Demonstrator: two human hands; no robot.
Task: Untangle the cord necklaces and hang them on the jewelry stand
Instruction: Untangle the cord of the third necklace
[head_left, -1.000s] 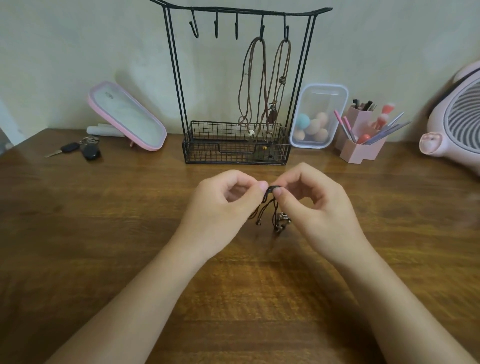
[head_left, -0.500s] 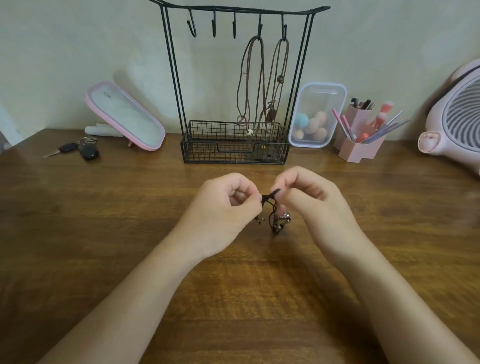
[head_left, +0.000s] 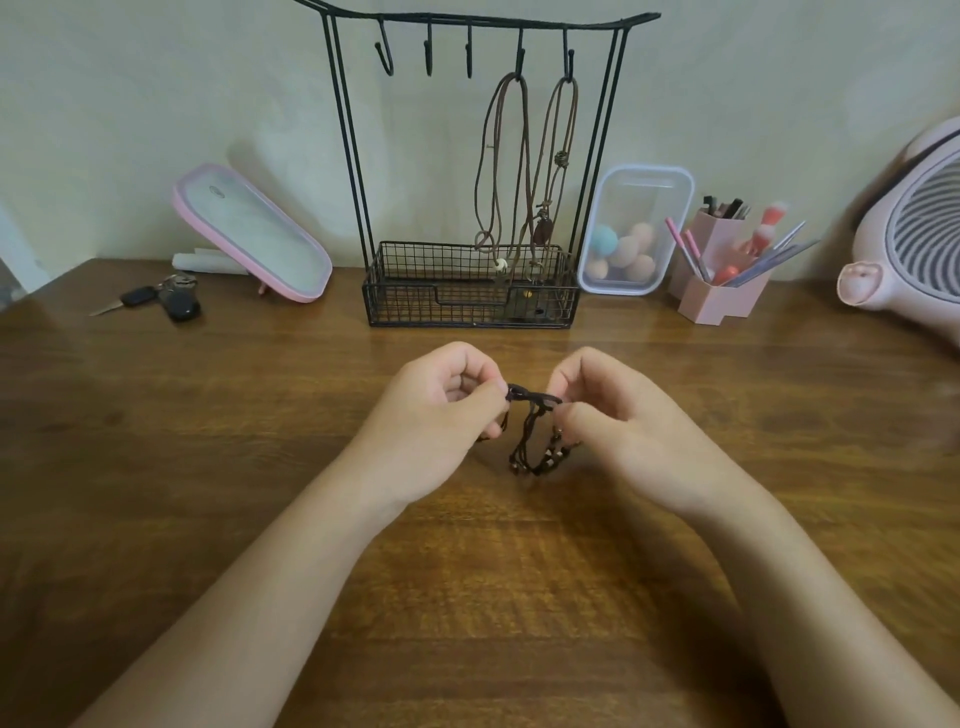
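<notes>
Both hands, left hand and right hand, pinch the dark cord necklace mid-bench; ease loops apart gently, don't yank the knot.

Jewelry stand behind tangled necklace on table.

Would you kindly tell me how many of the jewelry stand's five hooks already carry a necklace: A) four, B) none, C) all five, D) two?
D: on the jewelry stand, only the two rightmost hooks carry hung necklaces; the other three hooks are bare, and the tangled necklace is pinched between the left hand and right hand.
</notes>
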